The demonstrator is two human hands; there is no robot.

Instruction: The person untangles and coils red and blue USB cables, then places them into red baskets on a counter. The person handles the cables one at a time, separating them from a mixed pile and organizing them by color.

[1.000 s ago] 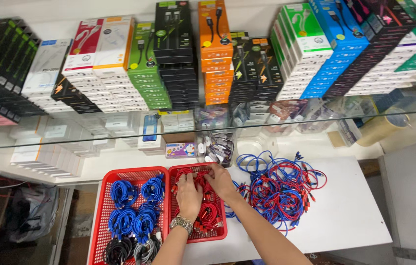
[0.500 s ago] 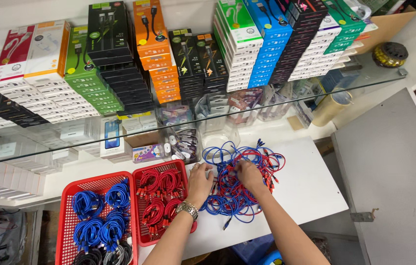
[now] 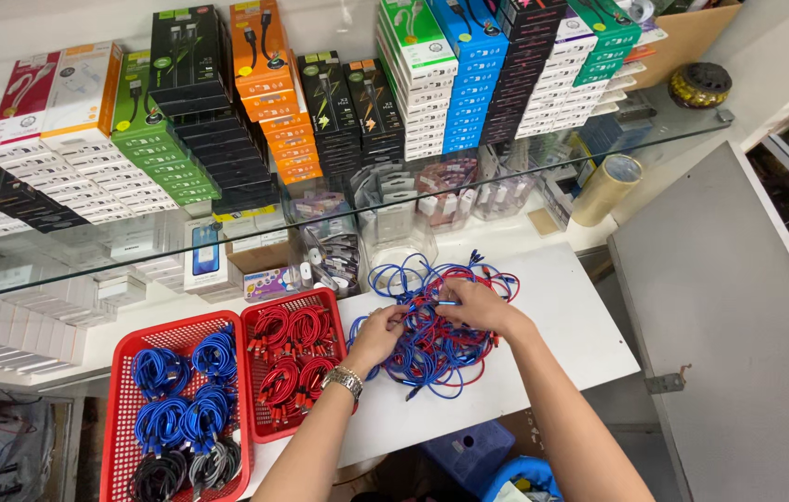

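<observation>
Both hands work in the loose tangle of red and blue cables lying on the white worktop. Left hand, with a metal watch at the wrist, has its fingers curled down into the heap's 9 o'clock edge, apparently pinching a strand, though the exact grip is hidden by the cords. Right hand sits on the pile at about 1 o'clock from the left, fingers bent and closed on a blue cable, likely to draw one cord apart from the knot.

At 9 o'clock from the heap stand two red baskets touching side by side: the nearer red basket holds coiled red cables, the farther basket blue coils with black and grey ones at its 6 o'clock end, so colours are kept apart. At 12 o'clock a glass shelf carries stacked cable boxes, and a roll of tape rests under it at 2 o'clock.
</observation>
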